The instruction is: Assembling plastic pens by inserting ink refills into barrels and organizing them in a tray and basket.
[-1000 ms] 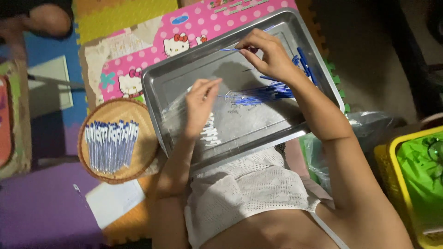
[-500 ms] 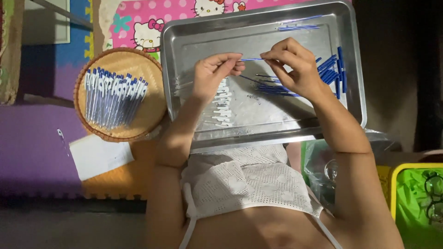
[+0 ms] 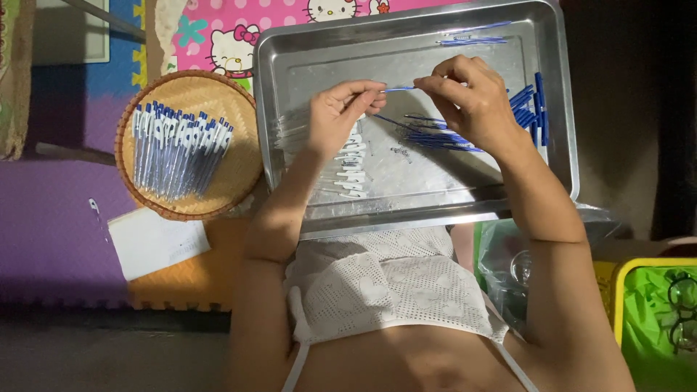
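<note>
Over a large metal tray (image 3: 406,207), my left hand (image 3: 338,116) and my right hand (image 3: 470,101) hold the two ends of one thin blue pen refill (image 3: 398,88) between fingertips. Under the left hand lies a row of white pen parts (image 3: 353,168). A pile of blue refills (image 3: 435,136) lies under the right hand, with blue pen pieces (image 3: 528,109) along the tray's right side and a few more refills (image 3: 475,35) at its far edge.
A round woven basket (image 3: 236,178) left of the tray holds several assembled blue-and-white pens (image 3: 178,145). A white paper slip (image 3: 156,241) lies below it on coloured foam mats. A pink cartoon mat (image 3: 218,43) sits behind the tray. A yellow-rimmed green bin (image 3: 657,319) stands at right.
The view has shifted so tray and basket sit lower and closer. My hands came together above the tray and now both pinch one blue refill.
</note>
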